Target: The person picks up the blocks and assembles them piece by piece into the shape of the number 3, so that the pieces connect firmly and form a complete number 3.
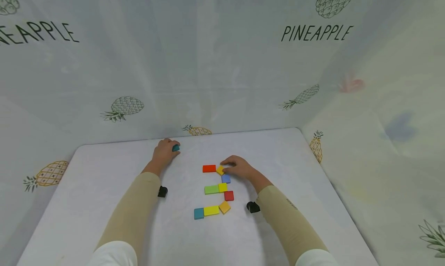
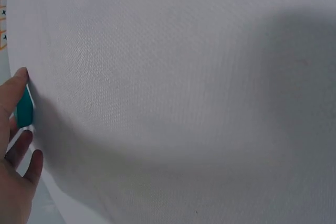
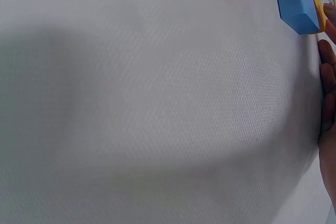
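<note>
Near the table's back edge, my left hand [image 1: 164, 152] pinches a teal block [image 1: 175, 147] between thumb and fingers. The left wrist view shows the same teal block [image 2: 23, 109] at its left edge, partly covered by fingers. At the upper end of a line of blocks, my right hand [image 1: 240, 168] has thumb and finger on either side of a tilted orange-yellow block [image 1: 220, 170]. A red block [image 1: 209, 168] lies left of it and a blue block [image 1: 226, 179] just below. In the right wrist view, the blue block [image 3: 298, 8] hides part of the orange-yellow one.
Below the blue block lie a green block [image 1: 211, 190], a yellow block [image 1: 223, 187], a red block [image 1: 229, 196], an orange block [image 1: 225, 207], a long yellow block [image 1: 211, 210] and a blue-teal block [image 1: 199, 213]. A pineapple-print sheet [image 1: 208, 65] hangs behind the white table [image 1: 180, 242].
</note>
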Available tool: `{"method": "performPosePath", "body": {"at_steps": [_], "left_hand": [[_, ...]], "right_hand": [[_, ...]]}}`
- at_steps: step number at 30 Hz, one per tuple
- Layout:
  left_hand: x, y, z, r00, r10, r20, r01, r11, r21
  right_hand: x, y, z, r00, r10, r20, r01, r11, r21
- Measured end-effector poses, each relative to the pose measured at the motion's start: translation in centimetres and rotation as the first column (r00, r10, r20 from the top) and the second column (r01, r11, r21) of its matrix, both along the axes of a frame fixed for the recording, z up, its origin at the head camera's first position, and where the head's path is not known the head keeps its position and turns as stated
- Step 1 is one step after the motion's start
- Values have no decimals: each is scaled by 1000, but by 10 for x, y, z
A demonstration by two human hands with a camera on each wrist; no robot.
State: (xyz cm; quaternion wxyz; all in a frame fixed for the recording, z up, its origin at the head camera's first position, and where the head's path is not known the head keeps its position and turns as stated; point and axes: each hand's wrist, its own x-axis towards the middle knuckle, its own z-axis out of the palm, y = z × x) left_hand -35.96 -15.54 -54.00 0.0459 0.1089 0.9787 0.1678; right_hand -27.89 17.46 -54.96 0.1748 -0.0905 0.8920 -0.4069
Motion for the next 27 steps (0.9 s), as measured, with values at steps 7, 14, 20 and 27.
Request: {"method": "performPosePath", "body": {"at_steps": [7,14,20,27], "left_hand": [[6,-6,0,1000,12,-6,-12,997,73],[8,-11,-1,1000,2,3,-2,990,141],[10,-8,3,1000,-28,6,26,987,158],[19,1,2,998,-67,-5,67,974,215]], "right_hand": [[1,-3,-1,1000,12,-10,-12,1000,2],[1,-5,-2,1000,6,-8,-6,1000,18],[2,-4,-2,1000,3,-11,-3,1000,22],[3,-3,1,1000,-14,-11,14,1000,15]]}}
